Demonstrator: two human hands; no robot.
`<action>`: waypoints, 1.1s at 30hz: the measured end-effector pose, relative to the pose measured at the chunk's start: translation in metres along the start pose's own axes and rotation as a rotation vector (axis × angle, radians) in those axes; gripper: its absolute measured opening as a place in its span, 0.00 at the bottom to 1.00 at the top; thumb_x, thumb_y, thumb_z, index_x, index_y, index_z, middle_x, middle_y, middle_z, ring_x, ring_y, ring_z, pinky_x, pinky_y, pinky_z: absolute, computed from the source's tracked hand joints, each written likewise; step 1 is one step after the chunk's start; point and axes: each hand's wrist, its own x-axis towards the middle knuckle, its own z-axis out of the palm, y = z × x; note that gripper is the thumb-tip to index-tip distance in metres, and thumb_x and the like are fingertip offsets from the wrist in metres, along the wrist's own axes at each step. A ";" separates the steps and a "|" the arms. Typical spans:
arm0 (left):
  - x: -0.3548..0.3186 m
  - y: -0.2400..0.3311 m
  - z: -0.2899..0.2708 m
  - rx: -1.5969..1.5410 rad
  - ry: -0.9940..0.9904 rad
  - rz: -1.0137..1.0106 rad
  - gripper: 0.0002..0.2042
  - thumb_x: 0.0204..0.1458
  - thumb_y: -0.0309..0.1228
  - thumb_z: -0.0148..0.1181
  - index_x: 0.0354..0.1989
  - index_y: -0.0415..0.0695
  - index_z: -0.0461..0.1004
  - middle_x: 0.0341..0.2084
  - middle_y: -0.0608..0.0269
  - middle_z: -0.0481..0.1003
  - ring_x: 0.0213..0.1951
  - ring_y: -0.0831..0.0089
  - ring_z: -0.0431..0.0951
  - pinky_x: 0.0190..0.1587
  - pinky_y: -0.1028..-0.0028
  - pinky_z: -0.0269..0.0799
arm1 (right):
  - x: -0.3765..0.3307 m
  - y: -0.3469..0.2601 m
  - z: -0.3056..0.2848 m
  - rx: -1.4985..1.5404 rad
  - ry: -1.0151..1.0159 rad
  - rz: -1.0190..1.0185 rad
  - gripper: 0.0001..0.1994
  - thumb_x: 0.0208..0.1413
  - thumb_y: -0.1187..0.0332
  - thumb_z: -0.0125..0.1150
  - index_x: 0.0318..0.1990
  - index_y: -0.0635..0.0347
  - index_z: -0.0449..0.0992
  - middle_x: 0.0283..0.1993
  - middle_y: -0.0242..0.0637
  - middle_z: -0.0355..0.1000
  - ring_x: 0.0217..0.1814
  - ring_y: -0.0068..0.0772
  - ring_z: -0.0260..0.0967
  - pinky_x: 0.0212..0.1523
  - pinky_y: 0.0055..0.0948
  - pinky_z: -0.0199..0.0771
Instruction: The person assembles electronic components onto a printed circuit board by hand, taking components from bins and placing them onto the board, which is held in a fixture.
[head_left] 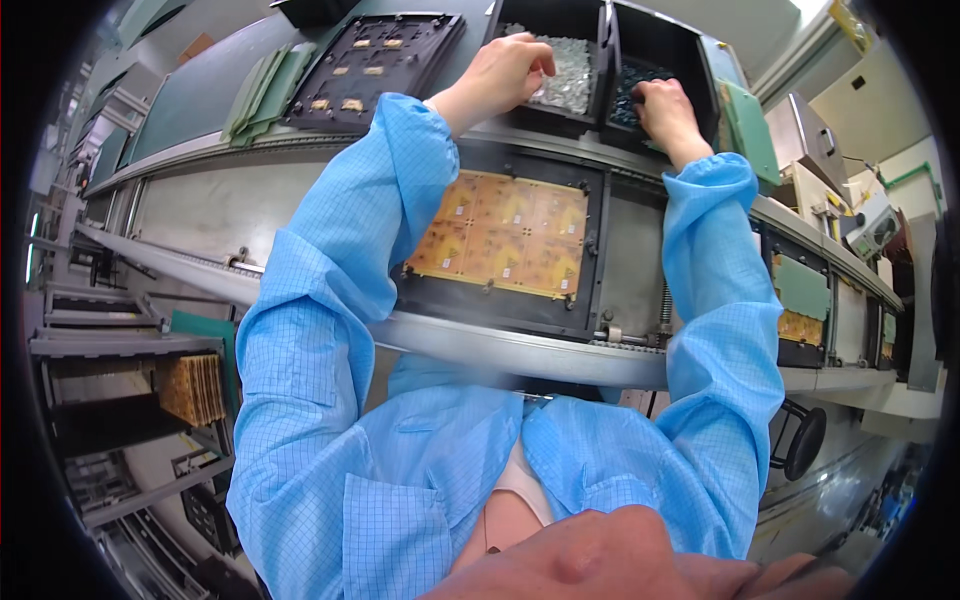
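Note:
My left hand (512, 72) is over a black bin heaped with small clear, silvery parts (572, 80). Its fingers are curled inward, and whatever they pinch is hidden. At the neighbouring bin, my right hand (664, 108) reaches down with bent fingers to small dark blue parts (630, 88). Its fingertips are drawn together, too small to show what is between them. Below both hands, a yellow-orange circuit board panel (515, 235) with several sections lies in a black carrier frame (590, 250) on the conveyor.
A black fixture tray (425, 65) with several small tan parts stands left of the bins, beside stacked green sheets (262, 98). Another green board (745, 130) leans on the right. Farther right a carrier holds a green sheet (800, 290). The conveyor's metal rail (500, 345) runs before me.

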 end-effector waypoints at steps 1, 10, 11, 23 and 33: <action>0.000 0.000 -0.003 -0.024 -0.013 0.008 0.06 0.51 0.27 0.61 0.36 0.44 0.80 0.31 0.57 0.77 0.30 0.64 0.79 0.38 0.68 0.75 | 0.003 0.005 0.000 -0.060 -0.014 0.001 0.09 0.51 0.71 0.66 0.41 0.59 0.81 0.43 0.44 0.78 0.50 0.50 0.72 0.54 0.43 0.73; -0.036 0.041 -0.027 -0.298 -0.208 -0.113 0.06 0.54 0.30 0.66 0.36 0.41 0.79 0.26 0.64 0.78 0.28 0.78 0.78 0.33 0.75 0.74 | -0.006 0.019 0.010 0.064 0.231 0.026 0.08 0.55 0.66 0.63 0.36 0.60 0.82 0.36 0.44 0.77 0.46 0.50 0.73 0.50 0.43 0.73; -0.039 0.048 -0.026 -0.301 -0.217 -0.108 0.06 0.54 0.30 0.66 0.36 0.41 0.79 0.26 0.64 0.78 0.28 0.78 0.78 0.33 0.75 0.74 | -0.004 0.019 0.011 0.124 0.300 0.037 0.09 0.56 0.64 0.63 0.36 0.61 0.82 0.36 0.44 0.77 0.45 0.50 0.73 0.49 0.44 0.74; -0.051 0.079 0.013 -0.709 -0.496 -0.401 0.06 0.57 0.27 0.64 0.34 0.35 0.82 0.26 0.60 0.81 0.29 0.77 0.82 0.32 0.77 0.78 | -0.093 -0.032 -0.042 1.202 0.173 0.182 0.10 0.60 0.70 0.56 0.45 0.63 0.80 0.34 0.27 0.74 0.35 0.15 0.67 0.38 0.17 0.68; -0.064 0.083 0.023 -0.076 -0.308 -0.049 0.05 0.48 0.33 0.68 0.32 0.49 0.84 0.34 0.64 0.76 0.38 0.62 0.78 0.40 0.65 0.75 | -0.144 -0.058 -0.038 1.438 0.022 0.313 0.10 0.61 0.71 0.58 0.47 0.65 0.80 0.34 0.29 0.75 0.37 0.17 0.69 0.42 0.19 0.70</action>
